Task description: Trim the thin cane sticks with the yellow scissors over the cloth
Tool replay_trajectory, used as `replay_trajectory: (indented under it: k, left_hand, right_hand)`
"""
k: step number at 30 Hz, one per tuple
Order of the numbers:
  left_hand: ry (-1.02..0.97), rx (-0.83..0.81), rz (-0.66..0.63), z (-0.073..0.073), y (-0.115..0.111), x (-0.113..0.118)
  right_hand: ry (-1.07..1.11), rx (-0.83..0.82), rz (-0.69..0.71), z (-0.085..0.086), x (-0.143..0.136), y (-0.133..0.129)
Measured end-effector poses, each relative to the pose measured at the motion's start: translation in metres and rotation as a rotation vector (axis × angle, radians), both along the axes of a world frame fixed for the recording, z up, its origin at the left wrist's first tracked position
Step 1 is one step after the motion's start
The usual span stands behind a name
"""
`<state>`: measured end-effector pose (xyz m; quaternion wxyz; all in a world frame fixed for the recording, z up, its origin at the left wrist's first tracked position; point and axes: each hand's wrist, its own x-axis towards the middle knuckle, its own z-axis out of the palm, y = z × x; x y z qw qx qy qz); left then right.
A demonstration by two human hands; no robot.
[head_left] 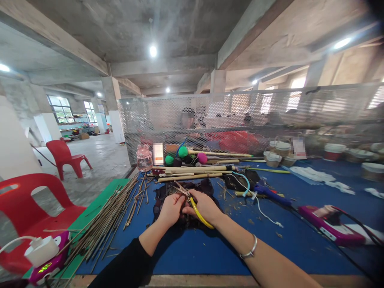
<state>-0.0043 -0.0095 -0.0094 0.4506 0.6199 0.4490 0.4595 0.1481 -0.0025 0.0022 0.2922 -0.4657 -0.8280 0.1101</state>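
Yellow-handled scissors (197, 212) are gripped in my right hand (205, 206), their metal blades pointing up and left above my left fingertips. My left hand (171, 210) is closed in a pinch close to the blades; what it holds is too small and hidden to name. Both hands are over a crumpled dark cloth (207, 187) spread on the blue tabletop (180, 256). Small bits of plant-like debris lie on the cloth and around it.
Long thin sticks (105, 224) lie at left. Bamboo rods (192, 176), yarn balls (183, 151) and a pink bottle (144, 158) stand behind. A blue glue gun (273, 195) and purple power strip (330, 226) are right. A perforated metal screen (168, 116) crosses the back; people sit beyond.
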Motion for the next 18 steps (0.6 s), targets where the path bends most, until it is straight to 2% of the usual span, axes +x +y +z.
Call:
replay_trajectory:
  k: [6, 10, 13, 18]
  left_hand:
    - [-0.067, -0.039, 0.001, 0.003, -0.003, 0.002]
    - [-0.121, -0.092, -0.015, 0.003, -0.002, 0.001]
    - [-0.210, -0.149, -0.027, 0.004, 0.001, 0.000]
    - [-0.269, -0.160, 0.059, 0.010, 0.003, -0.001]
  right_hand:
    - [0.040, -0.005, -0.002, -0.006, -0.001, 0.001]
    - [0.106, -0.063, 0.019, -0.005, -0.002, 0.002]
    - [0.247, -0.078, 0.022, -0.002, 0.002, 0.009]
    - [0.521, -0.031, -0.107, -0.011, 0.022, 0.036]
